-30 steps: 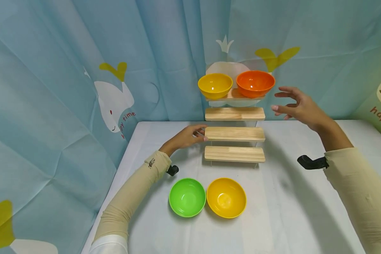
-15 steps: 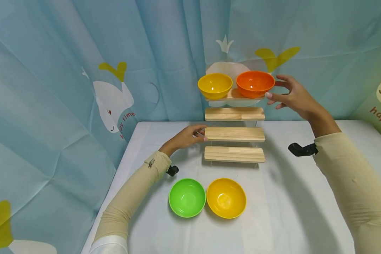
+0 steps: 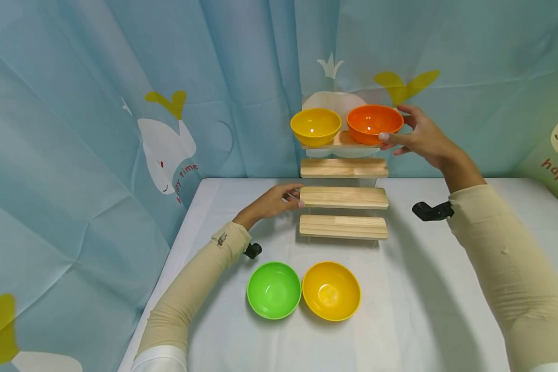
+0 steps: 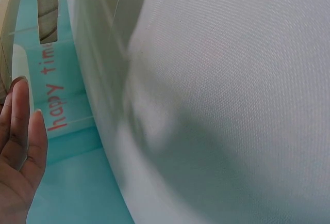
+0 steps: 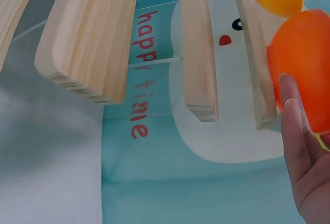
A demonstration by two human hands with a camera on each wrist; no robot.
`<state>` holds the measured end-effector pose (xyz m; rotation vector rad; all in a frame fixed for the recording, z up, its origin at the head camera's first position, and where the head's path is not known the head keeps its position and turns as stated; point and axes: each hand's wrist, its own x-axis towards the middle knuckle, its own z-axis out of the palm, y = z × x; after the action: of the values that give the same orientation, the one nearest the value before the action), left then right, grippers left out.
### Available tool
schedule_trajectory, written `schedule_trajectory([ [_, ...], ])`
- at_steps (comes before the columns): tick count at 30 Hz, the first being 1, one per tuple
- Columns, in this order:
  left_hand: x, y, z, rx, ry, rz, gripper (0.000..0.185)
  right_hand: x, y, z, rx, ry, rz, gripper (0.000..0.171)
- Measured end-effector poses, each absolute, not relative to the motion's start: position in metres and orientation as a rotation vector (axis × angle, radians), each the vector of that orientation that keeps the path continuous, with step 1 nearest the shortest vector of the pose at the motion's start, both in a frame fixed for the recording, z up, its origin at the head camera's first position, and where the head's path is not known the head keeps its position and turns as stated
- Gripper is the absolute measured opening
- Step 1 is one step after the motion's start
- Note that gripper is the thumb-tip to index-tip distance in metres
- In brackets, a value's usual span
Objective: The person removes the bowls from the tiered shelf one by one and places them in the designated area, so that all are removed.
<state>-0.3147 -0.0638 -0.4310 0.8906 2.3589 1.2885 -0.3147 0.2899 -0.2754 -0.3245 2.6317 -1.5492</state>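
Note:
On the top step of a wooden tiered shelf [image 3: 344,197] stand a yellow bowl [image 3: 315,127] and an orange bowl [image 3: 374,125], side by side. My right hand [image 3: 423,138] is curled round the orange bowl's right side, thumb at its front and index finger by the back of the rim. In the right wrist view, fingers overlap the outside of the orange bowl [image 5: 304,64]. My left hand [image 3: 276,200] holds the left end of the third step down, thumb at the front edge and index finger at the back. Only part of that hand [image 4: 18,157] shows in the left wrist view.
A green bowl [image 3: 274,290] and a second, deeper yellow bowl [image 3: 331,291] sit next to each other on the white tabletop [image 3: 428,320] in front of the shelf. A blue curtain [image 3: 242,67] with whale prints hangs close behind and along the left.
My right hand has moved left and slightly up, from beside the orange bowl to around its right side. The left hand and all the bowls keep their places.

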Motion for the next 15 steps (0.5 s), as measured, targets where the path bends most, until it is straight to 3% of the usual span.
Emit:
schedule_trajectory([
  [15,-0.3141,-0.0621,-0.4310,0.892,2.361,1.282,0.061,-0.3231,0.2857,-0.2776,-0.311,2.617,-1.535,0.094],
])
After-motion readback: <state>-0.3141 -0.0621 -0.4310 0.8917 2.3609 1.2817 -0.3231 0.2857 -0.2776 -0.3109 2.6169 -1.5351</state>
